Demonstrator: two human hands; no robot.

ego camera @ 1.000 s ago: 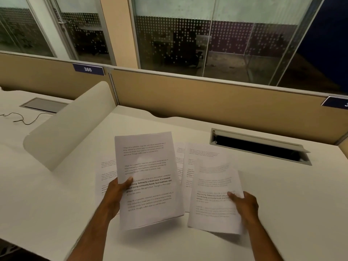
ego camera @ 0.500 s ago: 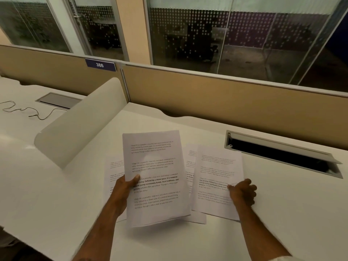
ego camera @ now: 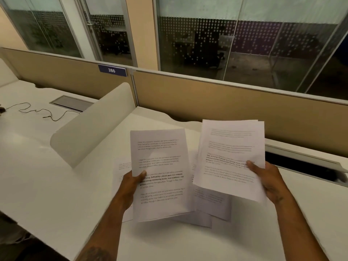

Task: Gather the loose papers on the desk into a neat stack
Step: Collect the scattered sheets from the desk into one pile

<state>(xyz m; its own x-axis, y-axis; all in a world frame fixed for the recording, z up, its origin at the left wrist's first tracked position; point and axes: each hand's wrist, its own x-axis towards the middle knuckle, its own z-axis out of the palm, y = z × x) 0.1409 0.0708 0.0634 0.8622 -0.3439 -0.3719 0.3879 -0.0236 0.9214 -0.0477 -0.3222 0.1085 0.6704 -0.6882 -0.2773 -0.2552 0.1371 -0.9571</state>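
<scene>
My left hand grips a printed white sheet by its left edge and holds it above the white desk. To the right, my right hand holds a small bunch of printed sheets by their right edge, lifted off the desk and tilted. More loose papers lie flat underneath: one shows between the two held sets, and another peeks out left of my left hand. Parts of the lying papers are hidden by the held ones.
A curved white divider stands at the left of the desk. A tan partition runs along the back, with a label 386. An open cable slot sits at the right. A thin cable lies on the neighbouring desk.
My right hand has picked sheets up off the desk and raised them; half a second ago it pressed on them flat. The left hand's sheet has stayed lifted.
</scene>
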